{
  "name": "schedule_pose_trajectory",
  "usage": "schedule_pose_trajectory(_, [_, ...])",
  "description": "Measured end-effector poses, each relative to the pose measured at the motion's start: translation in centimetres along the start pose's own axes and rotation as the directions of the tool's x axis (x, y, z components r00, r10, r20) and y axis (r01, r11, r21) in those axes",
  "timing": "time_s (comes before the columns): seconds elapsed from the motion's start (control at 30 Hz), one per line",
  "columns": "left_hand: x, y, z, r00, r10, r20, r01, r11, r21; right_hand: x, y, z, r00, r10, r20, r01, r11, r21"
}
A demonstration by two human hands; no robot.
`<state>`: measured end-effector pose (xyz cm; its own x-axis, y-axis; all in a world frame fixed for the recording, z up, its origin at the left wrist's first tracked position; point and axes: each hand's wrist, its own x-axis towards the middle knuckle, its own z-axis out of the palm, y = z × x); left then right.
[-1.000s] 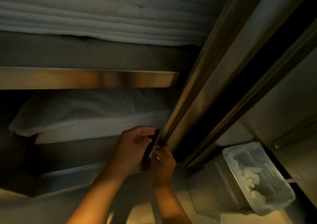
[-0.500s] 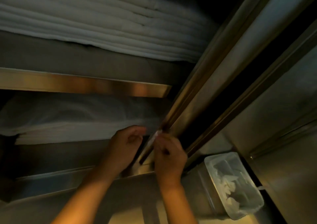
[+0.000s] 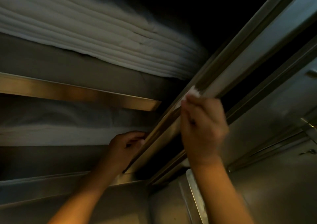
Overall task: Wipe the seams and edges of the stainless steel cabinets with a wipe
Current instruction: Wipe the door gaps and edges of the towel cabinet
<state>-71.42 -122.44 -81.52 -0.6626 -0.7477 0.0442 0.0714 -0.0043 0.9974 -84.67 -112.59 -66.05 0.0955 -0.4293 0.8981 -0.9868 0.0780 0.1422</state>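
Note:
A stainless steel cabinet door edge runs diagonally from bottom centre to top right. My right hand pinches a small white wipe and presses it against that edge, about halfway up. My left hand grips the same edge lower down, fingers curled round its inner side by the lower shelf. The right hand is blurred by motion.
The open cabinet holds stacked white linen on the upper shelf and folded white cloth below. A steel shelf lip crosses between them. A second steel door panel fills the right, and a steel bin rim sits below.
My right hand has slid the wipe up along the door edge from near the bottom. The left hand has kept its grip low on the edge. The view has tilted up, dropping the bin out.

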Motion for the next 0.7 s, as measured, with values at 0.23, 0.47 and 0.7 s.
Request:
schedule_pose_trajectory(0.23, [0.3, -0.1, 0.0, 1.000, -0.002, -0.023, 0.002, 1.000, -0.003, -15.6, -2.3, 6.6, 0.921, -0.014, 0.390, -0.019, 0.996, 0.082])
schedule_pose_trajectory(0.47, [-0.5, -0.1, 0.3, 1.000, 0.007, -0.019, -0.008, 0.999, -0.045, -26.3, -3.0, 12.2, 0.626, -0.227, 0.746, 0.128, 0.974, 0.188])
schedule_pose_trajectory(0.7, [-1.4, -0.4, 1.0, 0.998, 0.038, -0.042, -0.039, 0.999, -0.013, -31.4, -2.3, 16.8, 0.086, -0.478, 0.874, 0.439, 0.806, 0.398])
